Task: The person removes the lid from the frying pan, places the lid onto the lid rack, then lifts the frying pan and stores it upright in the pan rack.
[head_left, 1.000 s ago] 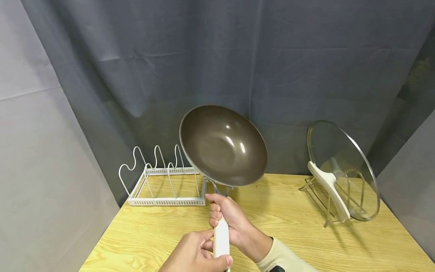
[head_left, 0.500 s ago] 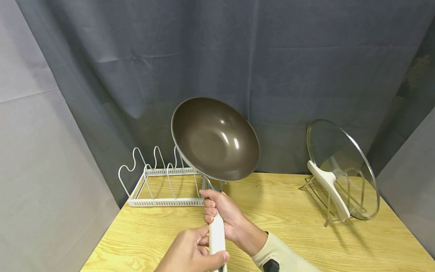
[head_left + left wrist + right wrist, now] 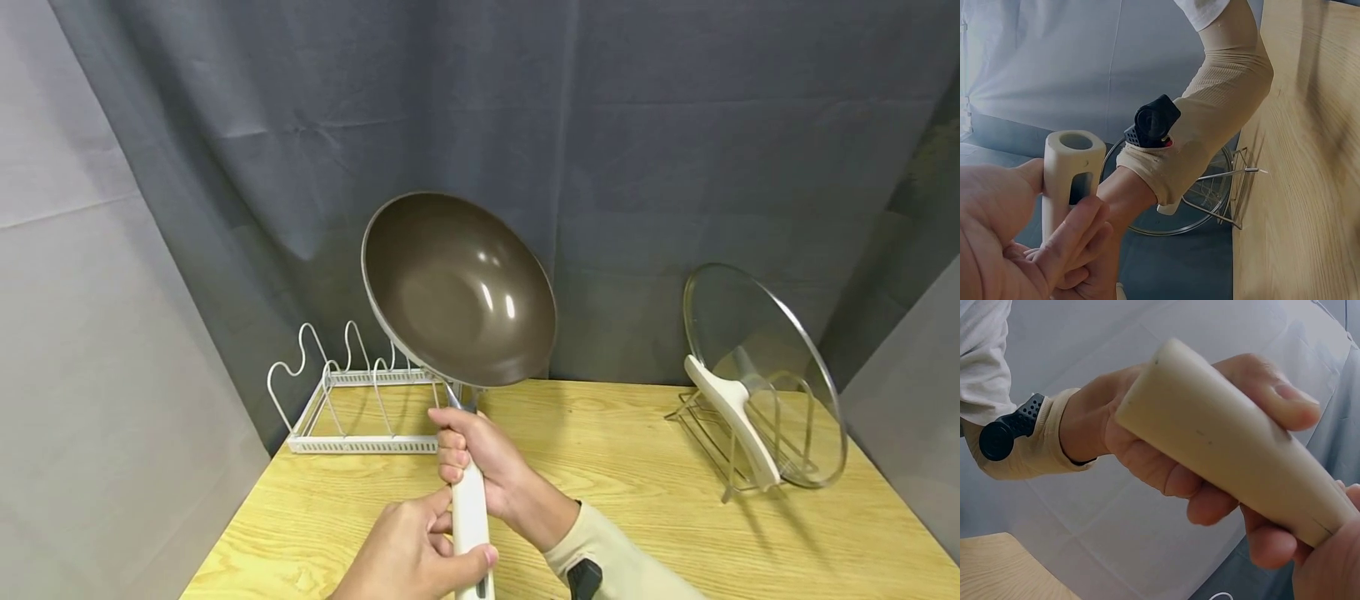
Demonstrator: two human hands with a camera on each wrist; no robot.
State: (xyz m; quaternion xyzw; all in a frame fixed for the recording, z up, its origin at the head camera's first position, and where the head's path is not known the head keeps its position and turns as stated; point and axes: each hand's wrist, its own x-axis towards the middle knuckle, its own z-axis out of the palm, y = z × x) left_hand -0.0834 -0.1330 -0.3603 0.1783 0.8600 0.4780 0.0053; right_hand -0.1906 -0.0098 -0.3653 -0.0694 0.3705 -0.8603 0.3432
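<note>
Head | 2 hands point(image 3: 408, 546) point(image 3: 487, 458) grip handle point(image 3: 470, 510) | pan point(image 3: 457, 287) partly hides rack point(image 3: 360, 446) | lid point(image 3: 783, 354) in stand point(image 3: 730, 471), right

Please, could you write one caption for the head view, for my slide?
Left grip and right grip hold a wok by its handle; white rack at left, glass lid at right.

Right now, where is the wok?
In the head view, the wok is just left of centre, its handle in the left hand and right hand, partly hiding the white rack.
</note>
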